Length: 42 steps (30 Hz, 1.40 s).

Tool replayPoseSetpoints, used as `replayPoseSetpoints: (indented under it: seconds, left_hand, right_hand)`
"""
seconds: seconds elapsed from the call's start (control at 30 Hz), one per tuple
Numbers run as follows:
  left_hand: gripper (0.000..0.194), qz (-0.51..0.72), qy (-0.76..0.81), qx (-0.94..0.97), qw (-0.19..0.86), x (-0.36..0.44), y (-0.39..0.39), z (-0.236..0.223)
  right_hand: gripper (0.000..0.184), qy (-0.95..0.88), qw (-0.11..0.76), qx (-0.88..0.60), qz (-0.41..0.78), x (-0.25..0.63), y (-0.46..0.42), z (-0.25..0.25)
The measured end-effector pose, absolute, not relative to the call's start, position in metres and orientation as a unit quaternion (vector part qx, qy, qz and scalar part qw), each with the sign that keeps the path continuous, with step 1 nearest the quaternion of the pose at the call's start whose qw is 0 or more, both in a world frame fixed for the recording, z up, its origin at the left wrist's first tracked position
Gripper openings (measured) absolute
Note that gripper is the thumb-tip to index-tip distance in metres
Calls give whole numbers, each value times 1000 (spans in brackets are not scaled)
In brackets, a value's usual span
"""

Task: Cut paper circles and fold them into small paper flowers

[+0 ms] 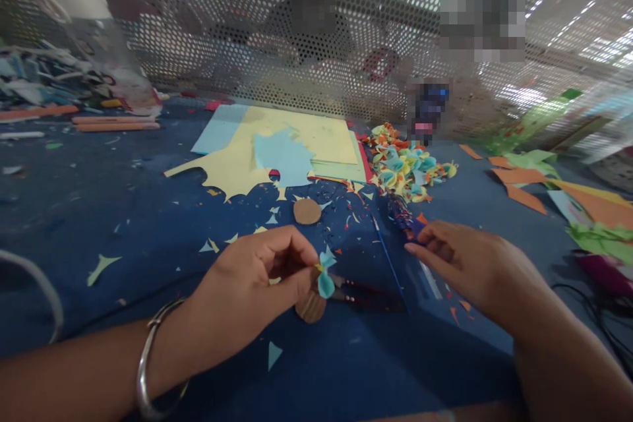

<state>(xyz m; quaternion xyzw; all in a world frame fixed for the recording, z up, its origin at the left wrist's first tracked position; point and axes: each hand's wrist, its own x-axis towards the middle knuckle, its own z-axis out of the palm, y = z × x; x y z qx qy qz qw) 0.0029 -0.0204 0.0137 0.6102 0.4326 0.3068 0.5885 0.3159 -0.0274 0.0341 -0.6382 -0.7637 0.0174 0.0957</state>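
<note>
My left hand point(267, 270) pinches a small blue paper flower point(325, 275) with a bit of yellow at its base, between thumb and forefinger. Under it on the blue table lie a corrugated cardboard disc point(310, 310) and dark scissors point(368, 295), both partly hidden. Farther off is a second cardboard disc point(307, 211). My right hand point(459, 264) has its thumb and fingers closed on the near end of a dark, patterned tube-like thing with a purple end point(403, 217). That tube points toward a heap of folded paper flowers point(403, 165) in blue, yellow and orange.
Cut yellow paper point(306, 125) and blue paper point(284, 155) lie in the middle, with scraps scattered around. A bottle point(106, 46) and pencils point(116, 124) are at left. Orange paper pieces point(524, 188) lie at right. Behind runs a perforated panel point(222, 20); a person sits beyond it.
</note>
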Motion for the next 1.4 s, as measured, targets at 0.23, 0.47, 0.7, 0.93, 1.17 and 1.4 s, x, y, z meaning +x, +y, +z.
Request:
replayPoseSetpoints:
  seconds: [0.23, 0.47, 0.7, 0.93, 1.17, 1.4]
  left_hand:
    - [12, 314, 442, 604, 584, 0, -16, 14]
    - [13, 319, 442, 592, 594, 2, -14, 16]
    - [18, 365, 442, 522, 631, 1, -7, 16]
    - [14, 392, 430, 509, 634, -2, -1, 12]
    - [16, 379, 433, 547, 608, 2, 1, 11]
    - [12, 341, 438, 608, 568, 2, -4, 7]
  right_hand:
    - [28, -775, 76, -622, -81, 344, -16, 26]
    - [47, -816, 8, -573, -68, 361, 3, 9]
    - [41, -814, 41, -579, -28, 352, 0, 14]
    - [25, -833, 163, -528, 31, 334, -12, 27]
    - [12, -826, 262, -480, 137, 306, -34, 37]
    - [19, -828, 260, -423, 262, 296, -46, 39]
